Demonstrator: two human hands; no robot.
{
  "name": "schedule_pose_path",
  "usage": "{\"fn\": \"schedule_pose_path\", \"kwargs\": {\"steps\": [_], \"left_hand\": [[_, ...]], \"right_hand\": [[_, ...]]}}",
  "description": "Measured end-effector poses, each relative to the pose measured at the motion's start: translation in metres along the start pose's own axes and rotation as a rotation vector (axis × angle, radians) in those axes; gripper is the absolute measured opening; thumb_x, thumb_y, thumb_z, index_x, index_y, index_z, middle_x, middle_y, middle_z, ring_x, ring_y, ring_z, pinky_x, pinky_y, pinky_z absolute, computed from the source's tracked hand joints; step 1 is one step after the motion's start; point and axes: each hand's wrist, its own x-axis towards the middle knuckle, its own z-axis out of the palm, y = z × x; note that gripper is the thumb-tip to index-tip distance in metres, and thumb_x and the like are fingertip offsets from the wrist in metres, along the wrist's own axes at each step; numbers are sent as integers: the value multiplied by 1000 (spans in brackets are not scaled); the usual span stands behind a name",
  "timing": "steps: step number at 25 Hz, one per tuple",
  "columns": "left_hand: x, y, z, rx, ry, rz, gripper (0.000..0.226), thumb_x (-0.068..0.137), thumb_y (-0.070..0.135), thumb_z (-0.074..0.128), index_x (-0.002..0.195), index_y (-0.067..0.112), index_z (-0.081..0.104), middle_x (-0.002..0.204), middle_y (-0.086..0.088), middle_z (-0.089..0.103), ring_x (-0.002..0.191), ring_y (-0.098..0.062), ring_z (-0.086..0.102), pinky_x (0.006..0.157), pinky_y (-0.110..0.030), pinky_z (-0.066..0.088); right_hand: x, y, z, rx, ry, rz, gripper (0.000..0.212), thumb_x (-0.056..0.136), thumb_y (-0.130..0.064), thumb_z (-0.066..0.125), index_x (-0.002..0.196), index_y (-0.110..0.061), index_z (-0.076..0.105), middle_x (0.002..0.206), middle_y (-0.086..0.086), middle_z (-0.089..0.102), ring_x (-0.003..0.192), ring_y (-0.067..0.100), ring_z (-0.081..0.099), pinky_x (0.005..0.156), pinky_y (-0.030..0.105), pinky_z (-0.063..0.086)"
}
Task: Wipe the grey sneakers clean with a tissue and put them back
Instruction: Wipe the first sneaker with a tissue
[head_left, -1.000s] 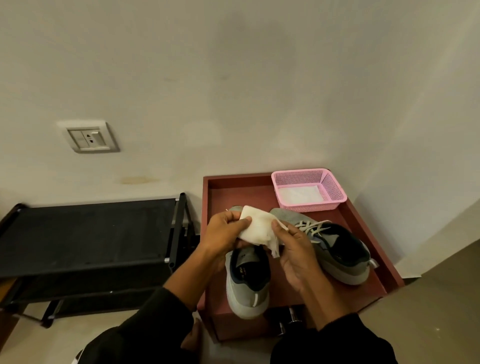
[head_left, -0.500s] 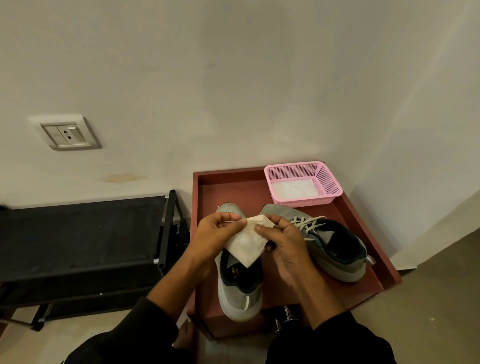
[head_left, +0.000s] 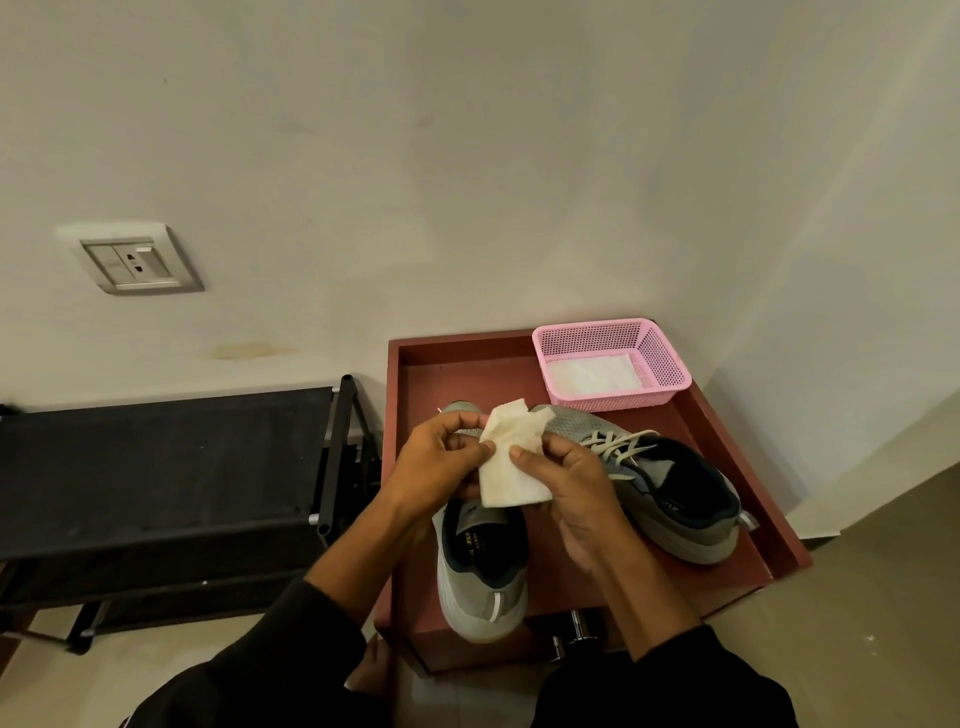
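Observation:
Two grey sneakers lie on a dark red cabinet top (head_left: 717, 447). The left sneaker (head_left: 480, 582) points away from me, its toe hidden behind my hands. The right sneaker (head_left: 670, 493) lies at an angle with pale laces showing. Above them I hold a white tissue (head_left: 511, 465) between both hands. My left hand (head_left: 441, 462) pinches its left edge with thumb and fingers. My right hand (head_left: 569, 488) pinches its right edge.
A pink plastic basket (head_left: 660, 358) with white tissues inside stands at the cabinet's back right corner. A black shoe rack (head_left: 166, 467) stands to the left against the wall. A wall socket (head_left: 137, 260) sits above it. Metal drawer knobs (head_left: 576, 626) show on the cabinet front.
The tissue has been turned and spread between my hands; it now hangs as a flatter sheet. The sneakers have not moved.

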Motion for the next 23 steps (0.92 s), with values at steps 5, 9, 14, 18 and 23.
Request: {"fn": "schedule_pose_path", "kwargs": {"steps": [5, 9, 14, 18, 23], "left_hand": [[-5, -1, -2, 62, 17, 118, 20, 94, -7, 54, 90, 3, 70, 82, -14, 68, 70, -19, 69, 59, -29, 60], [-5, -15, 1, 336, 170, 304, 33, 87, -4, 57, 77, 22, 76, 87, 2, 75, 80, -24, 71, 73, -46, 60], [-15, -14, 11, 155, 123, 316, 18, 95, 11, 61, 105, 21, 73, 104, 5, 73, 96, -15, 70, 86, -43, 59], [-13, -15, 12, 119, 210, 285, 27, 88, 10, 72, 109, 27, 68, 100, -1, 70, 90, -20, 72, 78, -46, 62], [-14, -18, 18, 250, 250, 296, 20, 84, 18, 78, 100, 24, 69, 97, 4, 73, 84, -9, 72, 72, -31, 62]], "right_hand": [[0, 0, 0, -10, -74, -18, 37, 90, 6, 54, 76, -19, 78, 91, 7, 75, 88, 23, 68, 72, 32, 55], [1, -1, -3, 213, -135, 112, 34, 96, -5, 40, 84, -5, 71, 92, 13, 72, 89, 26, 67, 77, 34, 54], [2, 2, 0, 198, -89, 57, 15, 91, -3, 59, 95, -12, 71, 102, 15, 72, 95, 25, 69, 77, 33, 56], [3, 4, 0, 117, -33, -2, 37, 89, 13, 54, 112, -15, 63, 102, 13, 73, 94, 23, 70, 74, 31, 57], [0, 6, 3, -63, 5, -101, 46, 92, 9, 55, 123, -25, 58, 109, 11, 72, 99, 24, 71, 82, 36, 58]]}}
